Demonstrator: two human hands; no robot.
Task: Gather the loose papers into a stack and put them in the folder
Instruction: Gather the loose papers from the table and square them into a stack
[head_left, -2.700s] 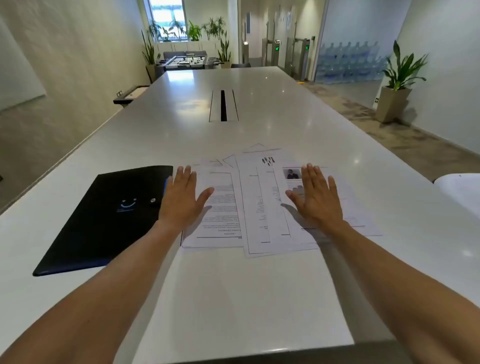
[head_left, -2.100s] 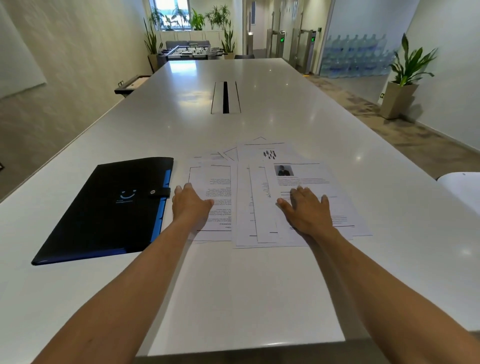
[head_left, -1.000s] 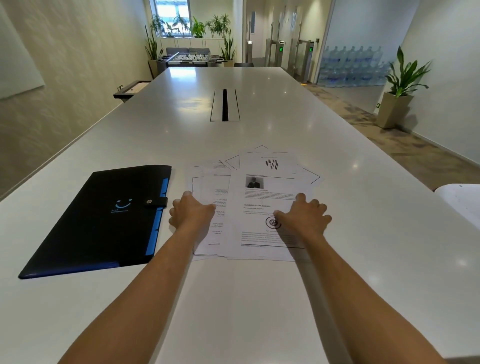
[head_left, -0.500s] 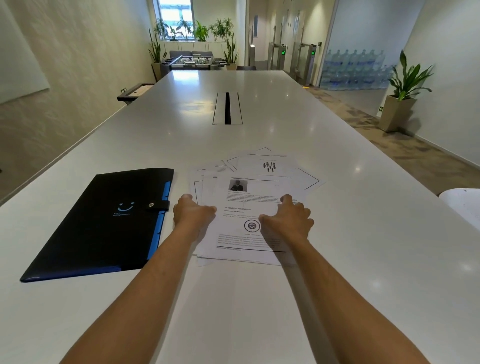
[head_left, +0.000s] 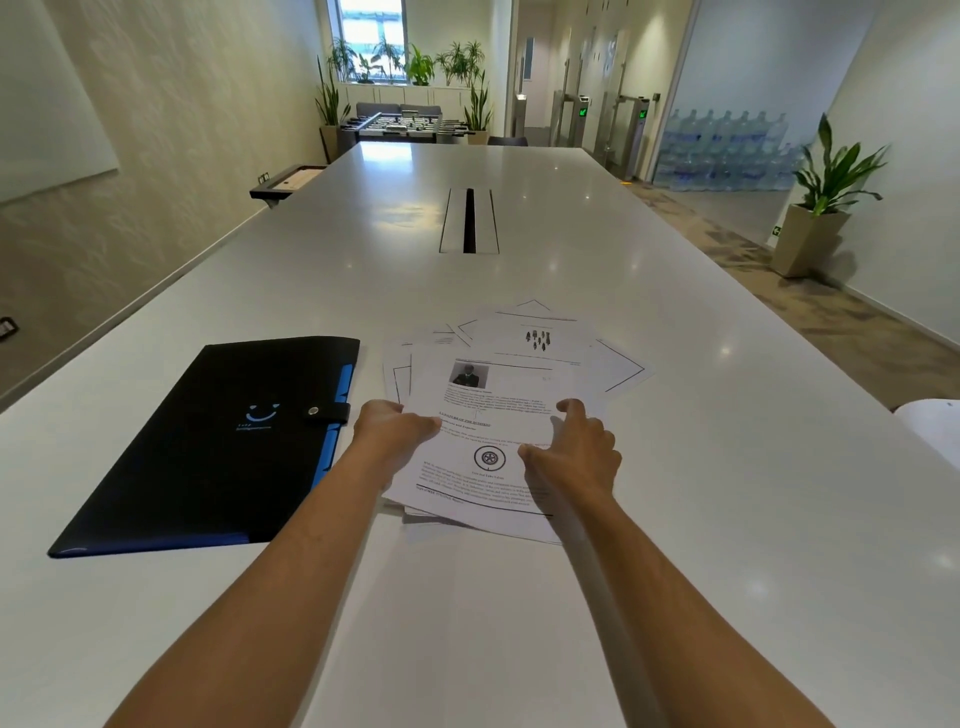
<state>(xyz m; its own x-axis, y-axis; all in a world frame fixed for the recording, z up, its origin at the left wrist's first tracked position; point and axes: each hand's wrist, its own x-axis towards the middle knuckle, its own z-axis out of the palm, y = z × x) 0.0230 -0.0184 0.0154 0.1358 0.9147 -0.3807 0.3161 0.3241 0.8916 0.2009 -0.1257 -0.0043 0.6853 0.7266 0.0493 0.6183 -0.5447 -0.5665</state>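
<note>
While the folder (head_left: 223, 441) lies snapped closed at the left of the table (head_left: 727, 467), the left hand (head_left: 390, 431) and right hand (head_left: 574, 453), fingers curled, press the fanned papers (head_left: 498, 415) between them; squeeze inward evenly, then square the far sheets.

a long glossy white table (head_left: 519, 597) carries a closed black folder with blue edging (head_left: 218, 447); just right of it lie overlapping printed white papers (head_left: 519, 364).
</note>
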